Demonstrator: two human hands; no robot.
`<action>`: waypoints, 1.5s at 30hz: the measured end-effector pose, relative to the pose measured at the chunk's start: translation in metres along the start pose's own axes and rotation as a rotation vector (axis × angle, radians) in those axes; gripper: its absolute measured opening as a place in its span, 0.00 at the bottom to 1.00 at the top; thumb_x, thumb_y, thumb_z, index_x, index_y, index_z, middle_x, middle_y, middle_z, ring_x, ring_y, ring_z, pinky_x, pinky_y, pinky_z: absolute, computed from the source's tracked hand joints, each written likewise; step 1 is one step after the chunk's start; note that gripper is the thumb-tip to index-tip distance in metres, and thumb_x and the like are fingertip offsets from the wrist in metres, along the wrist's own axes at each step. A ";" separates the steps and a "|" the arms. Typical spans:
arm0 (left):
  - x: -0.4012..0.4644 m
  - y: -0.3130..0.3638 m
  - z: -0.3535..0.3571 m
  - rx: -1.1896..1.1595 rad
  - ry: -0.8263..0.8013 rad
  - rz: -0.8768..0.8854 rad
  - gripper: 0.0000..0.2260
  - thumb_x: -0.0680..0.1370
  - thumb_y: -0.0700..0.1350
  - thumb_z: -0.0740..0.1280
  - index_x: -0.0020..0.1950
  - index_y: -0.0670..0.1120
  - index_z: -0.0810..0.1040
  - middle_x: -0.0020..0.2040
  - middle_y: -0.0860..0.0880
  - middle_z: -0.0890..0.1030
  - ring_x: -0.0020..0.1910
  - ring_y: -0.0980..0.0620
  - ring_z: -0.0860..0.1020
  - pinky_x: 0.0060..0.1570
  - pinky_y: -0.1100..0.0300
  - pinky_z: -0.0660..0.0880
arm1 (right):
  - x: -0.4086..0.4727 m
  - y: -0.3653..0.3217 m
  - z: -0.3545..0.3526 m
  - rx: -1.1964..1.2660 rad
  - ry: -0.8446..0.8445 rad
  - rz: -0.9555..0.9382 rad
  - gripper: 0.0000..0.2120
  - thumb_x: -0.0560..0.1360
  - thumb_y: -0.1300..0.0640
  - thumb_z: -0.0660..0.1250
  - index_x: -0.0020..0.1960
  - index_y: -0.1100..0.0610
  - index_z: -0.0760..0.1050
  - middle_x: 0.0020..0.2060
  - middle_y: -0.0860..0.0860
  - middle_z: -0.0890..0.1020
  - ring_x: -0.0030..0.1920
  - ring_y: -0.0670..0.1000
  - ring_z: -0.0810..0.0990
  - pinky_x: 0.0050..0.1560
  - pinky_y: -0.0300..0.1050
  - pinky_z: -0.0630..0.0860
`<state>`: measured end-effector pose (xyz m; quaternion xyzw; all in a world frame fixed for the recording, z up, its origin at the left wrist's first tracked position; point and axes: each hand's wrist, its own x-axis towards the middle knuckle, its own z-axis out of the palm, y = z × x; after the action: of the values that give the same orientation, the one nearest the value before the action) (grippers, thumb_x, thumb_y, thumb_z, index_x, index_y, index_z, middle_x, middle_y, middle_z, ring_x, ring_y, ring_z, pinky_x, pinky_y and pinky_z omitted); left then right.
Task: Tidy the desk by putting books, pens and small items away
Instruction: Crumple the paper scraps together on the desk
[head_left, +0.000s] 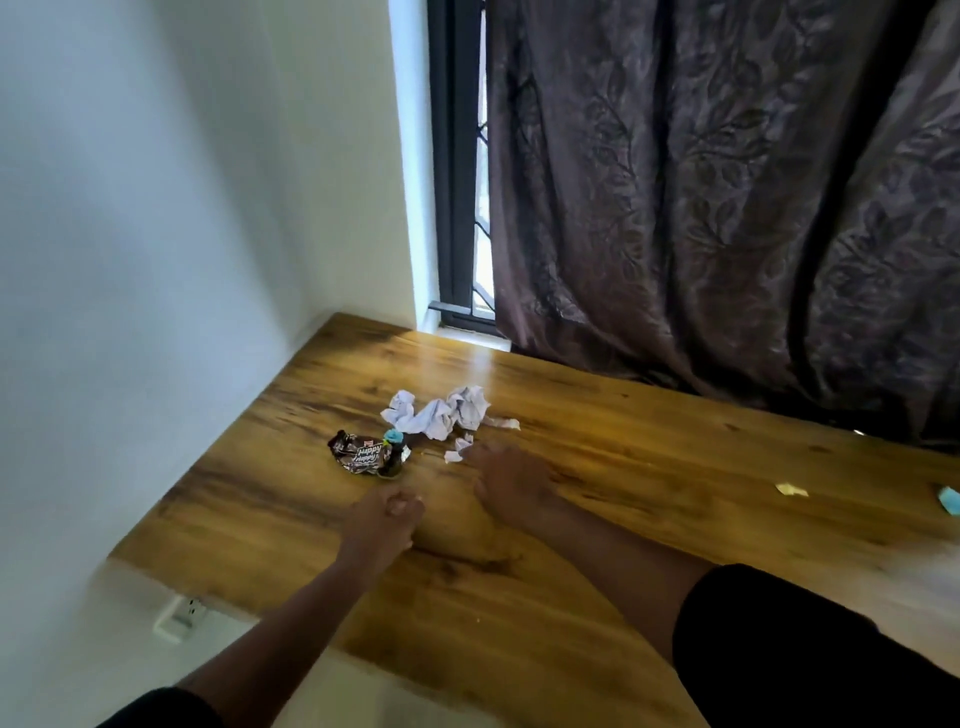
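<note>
On the wooden desk (597, 467) lies a heap of crumpled white paper (441, 413), with small paper scraps (457, 449) just in front of it. A dark crumpled snack wrapper (358, 454) lies to the left, beside a small dark bottle with a blue cap (394, 452). My right hand (511, 483) is stretched flat and low over the desk, its fingertips at the scraps. My left hand (382, 519) hovers near the wrapper with its fingers curled; motion blur hides whether it holds anything.
A yellow paper scrap (791, 489) and a light blue item (949, 500) lie at the desk's right side. A dark patterned curtain (727, 208) hangs behind the desk, beside a window (462, 208). A wall socket (182, 618) sits below the desk's left edge.
</note>
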<state>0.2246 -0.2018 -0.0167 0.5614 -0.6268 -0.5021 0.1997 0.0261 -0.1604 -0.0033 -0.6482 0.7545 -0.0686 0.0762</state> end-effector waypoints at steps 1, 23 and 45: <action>0.000 0.000 0.002 -0.121 0.012 -0.069 0.03 0.79 0.48 0.72 0.51 0.50 0.81 0.49 0.46 0.85 0.48 0.46 0.85 0.50 0.43 0.84 | 0.009 0.003 0.000 0.048 0.007 -0.033 0.23 0.80 0.59 0.66 0.75 0.49 0.73 0.70 0.53 0.77 0.67 0.60 0.77 0.58 0.54 0.79; 0.031 0.023 0.044 -1.097 -0.165 -0.595 0.27 0.84 0.60 0.56 0.58 0.37 0.78 0.45 0.38 0.85 0.40 0.44 0.83 0.37 0.52 0.80 | 0.022 0.001 0.010 0.368 0.143 -0.416 0.14 0.75 0.50 0.62 0.49 0.55 0.84 0.45 0.50 0.84 0.44 0.49 0.79 0.48 0.49 0.77; 0.049 -0.037 -0.055 -1.108 -0.465 -0.619 0.23 0.77 0.45 0.63 0.62 0.26 0.78 0.62 0.27 0.78 0.53 0.33 0.84 0.54 0.42 0.83 | 0.099 -0.071 0.016 0.081 -0.140 -0.330 0.19 0.73 0.64 0.65 0.59 0.50 0.82 0.59 0.47 0.82 0.52 0.57 0.83 0.46 0.53 0.82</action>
<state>0.2742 -0.2633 -0.0406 0.4070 -0.1136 -0.8912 0.1648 0.0833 -0.2692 -0.0072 -0.7627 0.6275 -0.0655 0.1423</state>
